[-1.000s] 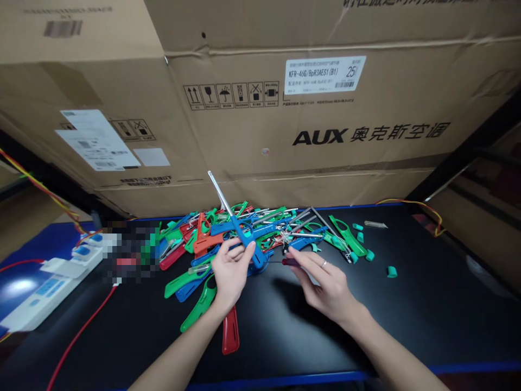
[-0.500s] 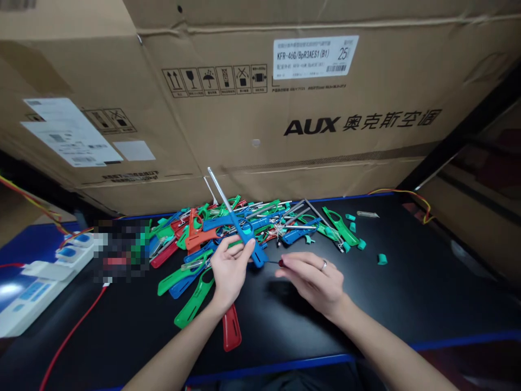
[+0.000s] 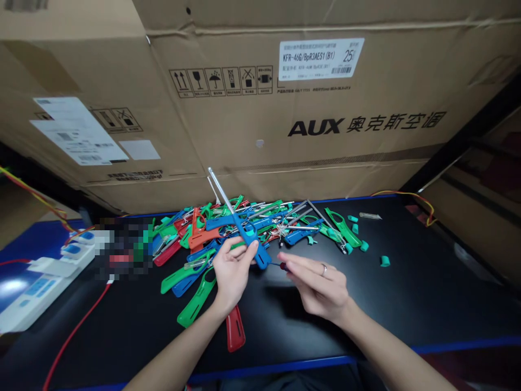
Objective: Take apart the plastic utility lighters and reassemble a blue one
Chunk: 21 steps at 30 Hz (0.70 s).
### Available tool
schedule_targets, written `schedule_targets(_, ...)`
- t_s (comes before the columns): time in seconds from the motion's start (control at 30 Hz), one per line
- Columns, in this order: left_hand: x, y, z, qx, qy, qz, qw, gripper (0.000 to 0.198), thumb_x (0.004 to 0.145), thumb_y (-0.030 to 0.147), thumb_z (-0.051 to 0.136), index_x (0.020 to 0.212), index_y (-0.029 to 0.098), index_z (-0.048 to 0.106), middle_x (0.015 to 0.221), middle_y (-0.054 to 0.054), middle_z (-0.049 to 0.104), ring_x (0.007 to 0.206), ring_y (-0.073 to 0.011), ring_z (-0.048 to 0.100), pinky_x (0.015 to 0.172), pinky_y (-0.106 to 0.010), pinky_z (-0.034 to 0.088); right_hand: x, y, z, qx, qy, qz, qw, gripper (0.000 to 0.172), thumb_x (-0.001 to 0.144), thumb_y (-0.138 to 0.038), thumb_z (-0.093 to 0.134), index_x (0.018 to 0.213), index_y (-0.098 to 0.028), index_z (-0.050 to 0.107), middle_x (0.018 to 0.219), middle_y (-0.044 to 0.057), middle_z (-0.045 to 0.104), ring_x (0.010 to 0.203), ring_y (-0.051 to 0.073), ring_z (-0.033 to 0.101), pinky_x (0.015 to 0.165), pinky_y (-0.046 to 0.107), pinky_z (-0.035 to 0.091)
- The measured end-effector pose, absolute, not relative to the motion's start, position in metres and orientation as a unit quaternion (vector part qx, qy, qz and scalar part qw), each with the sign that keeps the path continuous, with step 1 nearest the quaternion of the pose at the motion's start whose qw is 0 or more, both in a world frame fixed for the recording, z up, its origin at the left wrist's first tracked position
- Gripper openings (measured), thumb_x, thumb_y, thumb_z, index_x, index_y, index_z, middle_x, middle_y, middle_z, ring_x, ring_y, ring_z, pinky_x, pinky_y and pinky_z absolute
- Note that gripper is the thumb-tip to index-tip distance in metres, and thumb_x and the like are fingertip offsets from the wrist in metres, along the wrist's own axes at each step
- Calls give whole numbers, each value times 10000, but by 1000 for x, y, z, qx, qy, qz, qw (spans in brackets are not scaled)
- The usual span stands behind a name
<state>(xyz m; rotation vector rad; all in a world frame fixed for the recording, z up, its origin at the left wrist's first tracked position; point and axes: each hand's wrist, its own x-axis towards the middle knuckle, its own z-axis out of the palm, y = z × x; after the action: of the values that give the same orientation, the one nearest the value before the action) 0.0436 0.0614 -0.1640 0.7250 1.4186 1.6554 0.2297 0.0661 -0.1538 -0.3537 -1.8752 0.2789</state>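
Note:
My left hand (image 3: pixel 235 269) grips a blue long-necked gas lighter (image 3: pixel 259 254) by its handle, its metal tube pointing up and away to the left. Between the fingertips of my right hand (image 3: pixel 319 282) is a small screwdriver (image 3: pixel 284 266) with a dark red handle. The thin shaft reaches to the lower right end of the lighter's handle; whether the tip is inside it I cannot make out. Beyond my hands lies a heap of lighter parts, among them an orange shell (image 3: pixel 203 237), green shells (image 3: pixel 196 304) and metal tubes. A red shell (image 3: pixel 235 328) lies beside my left forearm.
A large cardboard box (image 3: pixel 228 125) stands along the back of the black table (image 3: pixel 391 304). At the left is a white power strip (image 3: pixel 44 282) with a red cable (image 3: pixel 79 326). Small turquoise pieces (image 3: pixel 385 262) and a clear tube (image 3: pixel 369 216) lie at the right.
The screwdriver shaft has come closer to the lighter's handle end, and less of it shows. The right fingers have shifted around its handle. The whole view has slid slightly.

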Motion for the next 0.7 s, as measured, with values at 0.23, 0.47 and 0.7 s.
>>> schedule_targets(0.23, 45, 61, -164, 294, 556, 654, 421, 561, 572, 455, 939, 898, 174, 580, 651, -17, 744, 523, -156, 690, 522, -229, 607, 230, 68, -154, -144, -807, 112, 561, 604, 922, -13, 587, 1508, -137, 513, 1224, 178, 708, 1135, 230, 716, 905, 315, 645)
schedule_targets(0.47, 50, 56, -166, 310, 552, 641, 434, 520, 592, 445, 929, 890, 165, 608, 694, -40, 764, 530, -153, 693, 519, -219, 597, 235, 68, -154, -159, -798, 90, 575, 477, 911, -55, 669, 1368, -189, 643, 1105, 137, 741, 1011, 192, 749, 831, 271, 647)
schedule_targets(0.7, 46, 59, -167, 292, 554, 649, 432, 539, 558, 442, 945, 883, 164, 617, 703, -46, 769, 556, -164, 713, 531, -216, 602, 235, 70, -155, -169, -805, 88, 562, 448, 907, -34, 679, 1314, -221, 678, 1042, 98, 759, 886, 141, 762, 750, 192, 631)
